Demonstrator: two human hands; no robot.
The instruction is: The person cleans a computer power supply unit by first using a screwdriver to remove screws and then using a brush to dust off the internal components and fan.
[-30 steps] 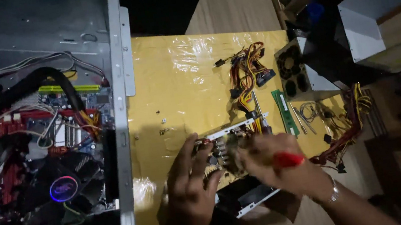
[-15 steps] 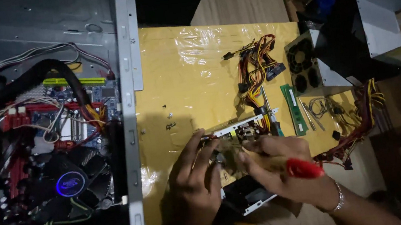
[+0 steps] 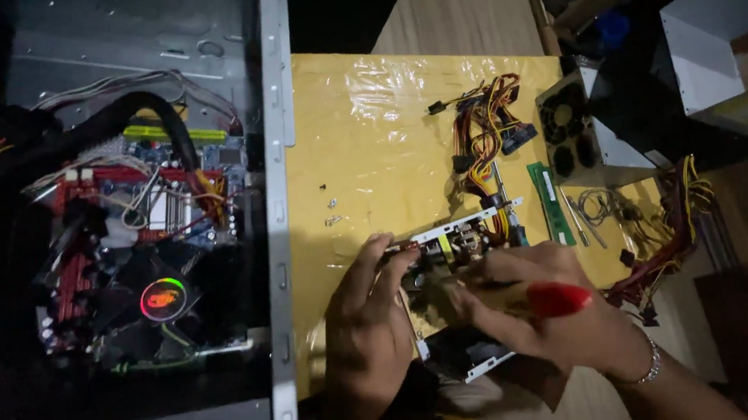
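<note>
At the far left lies an open computer case (image 3: 192, 99), its motherboard (image 3: 140, 218) exposed, with a round cooler fan (image 3: 164, 300) glowing in the dark. To its right, a yellow plastic-covered surface (image 3: 363, 117) carries a few small screws (image 3: 330, 207) lying loose near the case edge.

Near the middle, the left hand (image 3: 363, 319) curls round the left end of an opened power supply unit (image 3: 449, 253), fingers pressed against its metal frame to steady it. The unit sits on the surface close to the person, its circuit parts showing between the two hands. The right hand (image 3: 545, 312) closes around a red-handled screwdriver (image 3: 558, 299), whose shaft points left into the unit; the tip is hidden among the parts.

By the look of it, the step in hand is working a screw or fitting inside the unit. The next move seems to call for the left hand to keep the frame from sliding and for the tool to stay square on the fastener, since the light is poor and the tip is out of sight.

Farther right lie a bundle of coloured cables (image 3: 487, 131), a green memory stick (image 3: 550, 204), a metal box with two fans (image 3: 585, 130), and more loose wires (image 3: 677, 232) at the surface's right edge.
</note>
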